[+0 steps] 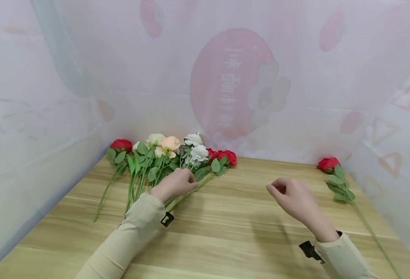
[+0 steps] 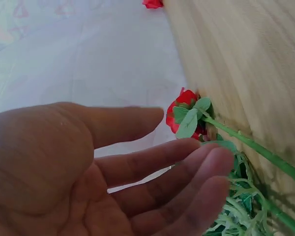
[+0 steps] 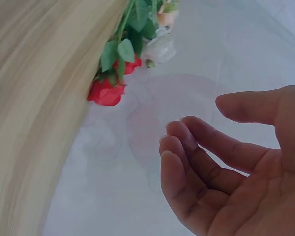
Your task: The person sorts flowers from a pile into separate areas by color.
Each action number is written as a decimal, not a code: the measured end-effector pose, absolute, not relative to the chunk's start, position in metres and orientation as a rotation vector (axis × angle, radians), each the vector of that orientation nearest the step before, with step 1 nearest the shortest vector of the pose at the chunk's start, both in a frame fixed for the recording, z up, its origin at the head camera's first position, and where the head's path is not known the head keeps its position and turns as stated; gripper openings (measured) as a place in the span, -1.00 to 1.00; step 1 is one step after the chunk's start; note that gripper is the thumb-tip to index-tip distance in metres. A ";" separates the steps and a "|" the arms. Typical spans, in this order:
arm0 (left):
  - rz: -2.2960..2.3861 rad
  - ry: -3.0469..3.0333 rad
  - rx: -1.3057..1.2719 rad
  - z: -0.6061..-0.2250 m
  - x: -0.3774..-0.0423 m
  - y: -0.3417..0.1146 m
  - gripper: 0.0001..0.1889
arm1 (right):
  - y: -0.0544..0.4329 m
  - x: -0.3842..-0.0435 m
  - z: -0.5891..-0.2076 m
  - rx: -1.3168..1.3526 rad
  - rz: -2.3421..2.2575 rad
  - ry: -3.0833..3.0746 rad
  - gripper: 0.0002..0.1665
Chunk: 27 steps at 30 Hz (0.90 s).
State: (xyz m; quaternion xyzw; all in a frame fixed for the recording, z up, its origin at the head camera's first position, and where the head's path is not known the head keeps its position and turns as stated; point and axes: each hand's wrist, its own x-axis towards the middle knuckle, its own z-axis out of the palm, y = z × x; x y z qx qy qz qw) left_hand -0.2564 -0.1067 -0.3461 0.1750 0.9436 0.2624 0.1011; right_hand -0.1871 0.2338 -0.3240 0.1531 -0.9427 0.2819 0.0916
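My left hand (image 1: 177, 182) hovers over the stems of a bunch of artificial flowers on the left of the table. Its fingers are loosely bent and grip nothing; the left wrist view shows the thumb apart from them. Closest to it are a red rose (image 1: 227, 157) with a long green stem and some white flowers (image 1: 198, 153). A peach flower (image 1: 170, 143) and another red rose (image 1: 121, 145) lie farther left. My right hand (image 1: 293, 197) is held above the table to the right of the bunch, its relaxed, curved fingers (image 3: 201, 167) around empty air.
A single red rose (image 1: 328, 164) lies along the right side of the wooden table (image 1: 218, 248), its stem running toward the front. Pale printed curtains (image 1: 149, 77) enclose the table at the back and both sides. Each wrist wears a small black camera.
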 end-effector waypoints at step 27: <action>0.285 2.966 0.442 -0.381 -0.251 -0.089 -0.73 | 0.216 -0.187 -0.328 0.570 0.718 -2.808 -0.84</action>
